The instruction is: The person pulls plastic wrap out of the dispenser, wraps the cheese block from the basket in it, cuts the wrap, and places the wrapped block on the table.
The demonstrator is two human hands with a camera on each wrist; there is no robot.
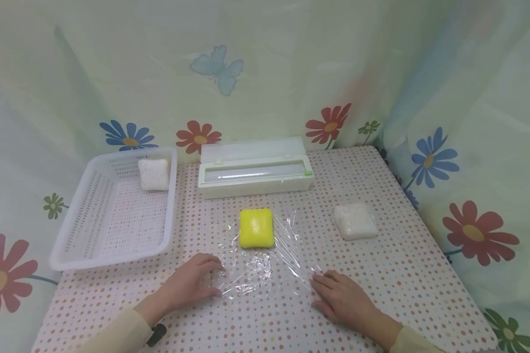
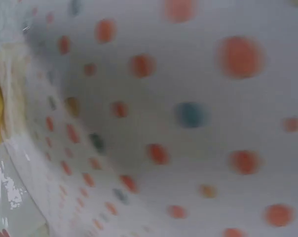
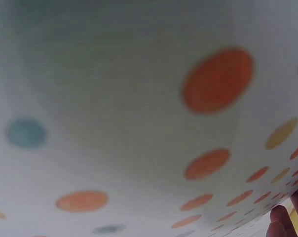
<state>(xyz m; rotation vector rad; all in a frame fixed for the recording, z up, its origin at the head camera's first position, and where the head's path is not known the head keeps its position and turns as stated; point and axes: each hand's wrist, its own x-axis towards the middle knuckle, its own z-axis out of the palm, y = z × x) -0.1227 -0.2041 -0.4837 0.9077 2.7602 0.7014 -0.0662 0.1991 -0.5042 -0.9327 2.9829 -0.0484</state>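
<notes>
A yellow, rounded-square block (image 1: 256, 228) lies on a crumpled sheet of cling film (image 1: 251, 274) in the middle of the table. My left hand (image 1: 190, 282) is at the film's near left edge, its thumb and fingers spread apart. On the other side, my right hand (image 1: 346, 301) has its fingertips right at the film's near right edge, with the thumb held away from them. Some right-hand fingers (image 3: 282, 222) show at the corner of the right wrist view. The left wrist view takes in mostly the dotted tablecloth (image 2: 198, 148).
Behind the block stands a white cling film dispenser (image 1: 256, 185) with its lid raised. A white plastic basket (image 1: 170, 220) on the left contains a white block (image 1: 153, 174). A film-wrapped white block (image 1: 355, 221) lies to the right. Floral curtains (image 1: 265, 73) surround the table.
</notes>
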